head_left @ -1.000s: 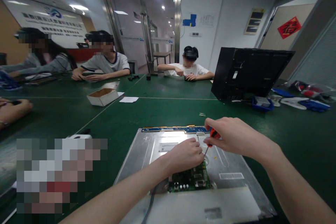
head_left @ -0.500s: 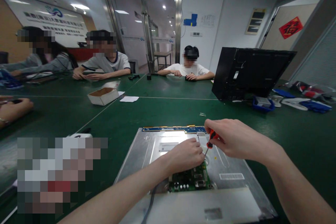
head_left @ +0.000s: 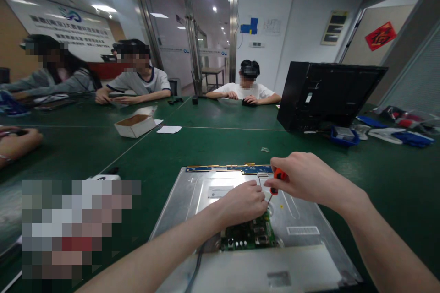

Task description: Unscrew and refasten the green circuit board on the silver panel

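right hand [head_left: 304,177]: fingers grasping the screwdriver [head_left: 280,174]
left hand [head_left: 244,200]: curled above the circuit board [head_left: 248,234], cannot tell its grip
step: apparently screw-work
next move: calls for a steady tip

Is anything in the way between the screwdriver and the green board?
Nothing visible blocks the screwdriver in the right hand: its thin shaft slants down toward the board's far right corner. The left hand is close beside the tip and hides part of the board, so I can't see exactly what the tip touches.

Red-black screwdriver [head_left: 274,190] — tilted; green board [head_left: 248,234] — on metal panel [head_left: 304,215].
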`<state>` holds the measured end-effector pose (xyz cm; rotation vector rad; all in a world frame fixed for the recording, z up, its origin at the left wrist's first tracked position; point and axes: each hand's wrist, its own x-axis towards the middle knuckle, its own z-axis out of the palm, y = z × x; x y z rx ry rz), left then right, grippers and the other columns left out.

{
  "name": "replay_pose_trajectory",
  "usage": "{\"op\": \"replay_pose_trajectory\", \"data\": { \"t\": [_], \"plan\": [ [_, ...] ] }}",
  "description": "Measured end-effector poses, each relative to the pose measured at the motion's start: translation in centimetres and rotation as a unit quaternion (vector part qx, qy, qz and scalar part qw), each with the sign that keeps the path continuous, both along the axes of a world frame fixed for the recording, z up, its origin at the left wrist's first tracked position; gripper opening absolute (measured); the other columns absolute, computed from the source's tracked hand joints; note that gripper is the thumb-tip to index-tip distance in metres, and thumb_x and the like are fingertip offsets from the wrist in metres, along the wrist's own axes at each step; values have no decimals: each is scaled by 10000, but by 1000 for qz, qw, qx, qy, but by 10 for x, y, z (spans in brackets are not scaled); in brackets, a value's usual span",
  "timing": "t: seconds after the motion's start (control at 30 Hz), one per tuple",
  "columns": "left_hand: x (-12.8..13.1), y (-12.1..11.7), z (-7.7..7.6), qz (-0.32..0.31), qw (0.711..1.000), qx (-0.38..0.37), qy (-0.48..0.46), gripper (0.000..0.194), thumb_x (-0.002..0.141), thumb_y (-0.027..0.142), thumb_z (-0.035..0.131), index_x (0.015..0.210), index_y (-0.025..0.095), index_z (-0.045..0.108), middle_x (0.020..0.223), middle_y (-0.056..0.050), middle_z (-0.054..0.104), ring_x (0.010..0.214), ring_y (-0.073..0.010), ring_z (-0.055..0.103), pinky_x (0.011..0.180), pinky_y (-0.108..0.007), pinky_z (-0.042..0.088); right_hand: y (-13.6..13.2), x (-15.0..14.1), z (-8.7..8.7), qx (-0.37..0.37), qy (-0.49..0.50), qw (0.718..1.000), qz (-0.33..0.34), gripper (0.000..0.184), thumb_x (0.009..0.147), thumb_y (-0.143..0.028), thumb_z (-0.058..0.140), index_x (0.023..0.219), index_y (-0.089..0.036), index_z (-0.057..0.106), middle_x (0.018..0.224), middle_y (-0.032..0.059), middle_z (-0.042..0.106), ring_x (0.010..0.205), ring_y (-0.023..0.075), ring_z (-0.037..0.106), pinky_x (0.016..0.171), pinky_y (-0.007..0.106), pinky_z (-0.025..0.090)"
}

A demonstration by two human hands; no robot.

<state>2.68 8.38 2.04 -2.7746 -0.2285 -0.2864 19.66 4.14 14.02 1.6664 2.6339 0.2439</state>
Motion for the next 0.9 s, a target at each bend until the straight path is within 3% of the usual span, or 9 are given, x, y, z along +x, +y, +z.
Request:
{"op": "replay_pose_trajectory", "data": {
  "t": [0.17,0.37,0.57,0.9],
  "plan": [
    [0,0,-1,-5,1000,-2,-2,138,856,134,663,722,140,629,722,-25,673,712,-188,599,713,-315,449,0,-2,0,-4,-6,1000,-23,311,901,-474,522,764,-205,597,660,42,653,577,197,597,476,273,237],
    [-1,0,0,-7,1000,0,-10,150,853,111,654,713,146,614,710,-32,665,662,-180,589,636,-305,419,-3,6,0,-41,65,997,28,194,837,-392,609,856,-207,552,776,20,663,670,187,601,539,277,311],
    [0,-1,3,-7,1000,6,-4,141,842,132,689,722,147,616,706,-21,663,644,-177,583,623,-311,410,-2,11,1,-66,91,992,57,45,847,-242,548,885,-217,543,804,7,656,708,172,598,585,273,341],
    [1,4,-4,4,999,-46,-10,125,835,113,667,722,155,636,725,-28,684,726,-195,622,676,-312,440,2,2,1,-31,32,999,-2,303,879,-490,546,772,-221,634,679,33,665,630,205,602,521,285,275]
  ]
}}
